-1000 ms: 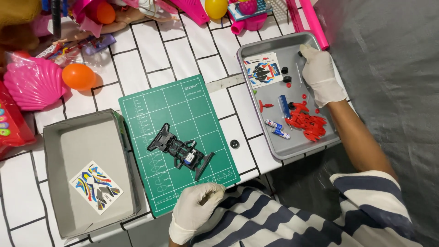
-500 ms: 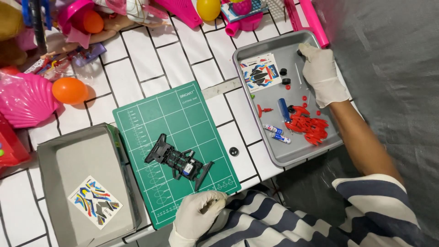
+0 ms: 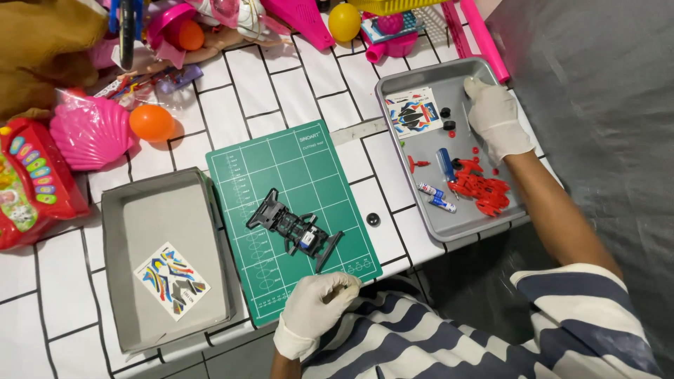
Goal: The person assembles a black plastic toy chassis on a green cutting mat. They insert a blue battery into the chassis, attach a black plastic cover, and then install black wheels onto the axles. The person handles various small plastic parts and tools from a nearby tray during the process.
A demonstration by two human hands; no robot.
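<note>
A black toy car chassis [image 3: 295,229] lies at an angle on a green cutting mat [image 3: 281,161]. My left hand [image 3: 316,305], in a white glove, rests at the mat's near edge just below the chassis, fingers curled with nothing visible in them. My right hand [image 3: 495,116], also gloved, lies flat in the far part of a grey metal tray [image 3: 411,74], fingers by the far rim. Beside it in the tray are a sticker sheet [image 3: 414,112], two small black wheels [image 3: 447,119], red plastic parts [image 3: 481,189], a blue tool [image 3: 445,165] and small batteries [image 3: 437,198].
A second grey tray [image 3: 161,210] left of the mat holds a colourful sticker sheet [image 3: 172,279]. A small black round part [image 3: 373,219] lies on the white tiled table. Toys crowd the far edge: pink shell [image 3: 88,132], orange ball [image 3: 152,123], yellow ball [image 3: 344,21], red toy [image 3: 28,182].
The view has shifted, so everything sits further right in the picture. My right hand has reached slightly further into the tray. My left hand and the chassis have stayed put.
</note>
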